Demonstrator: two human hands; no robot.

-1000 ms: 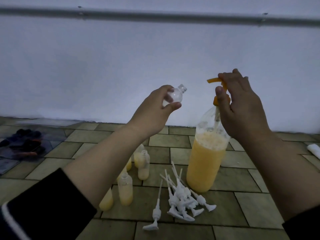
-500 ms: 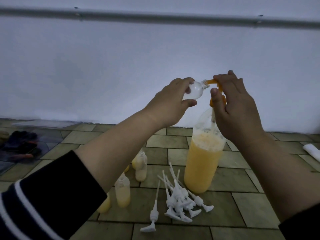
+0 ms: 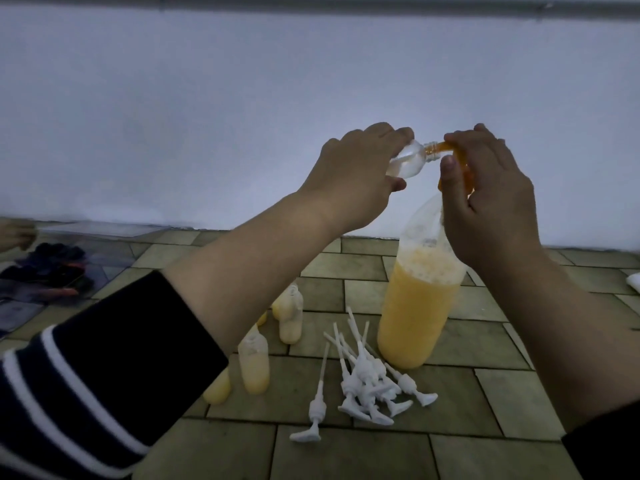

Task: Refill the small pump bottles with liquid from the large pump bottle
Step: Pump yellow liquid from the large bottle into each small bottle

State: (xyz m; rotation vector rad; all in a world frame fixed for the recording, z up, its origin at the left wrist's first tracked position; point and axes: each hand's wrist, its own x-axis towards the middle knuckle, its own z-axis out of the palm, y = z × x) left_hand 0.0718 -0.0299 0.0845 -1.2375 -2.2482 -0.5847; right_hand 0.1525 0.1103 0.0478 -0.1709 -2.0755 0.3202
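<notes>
A large clear bottle (image 3: 417, 317) of yellow-orange liquid stands on the tiled floor, topped by an orange pump head (image 3: 453, 152). My right hand (image 3: 485, 199) is closed over that pump head. My left hand (image 3: 349, 178) holds a small clear empty bottle (image 3: 169, 161) tilted on its side, its threaded mouth fitted over the orange spout. Several small bottles (image 3: 256, 365) with yellow liquid stand on the floor below my left forearm, partly hidden by it. A pile of white pump tops (image 3: 367, 382) lies in front of the large bottle.
A white wall rises just behind the work spot. Dark gloves on a plastic sheet (image 3: 52, 268) lie at far left, with another person's hand (image 3: 14, 233) at the left edge. A white object (image 3: 633, 282) sits at the right edge.
My left hand carried the small empty bottle rightward and pushed its mouth onto the orange spout. My right hand stayed on the pump head.
</notes>
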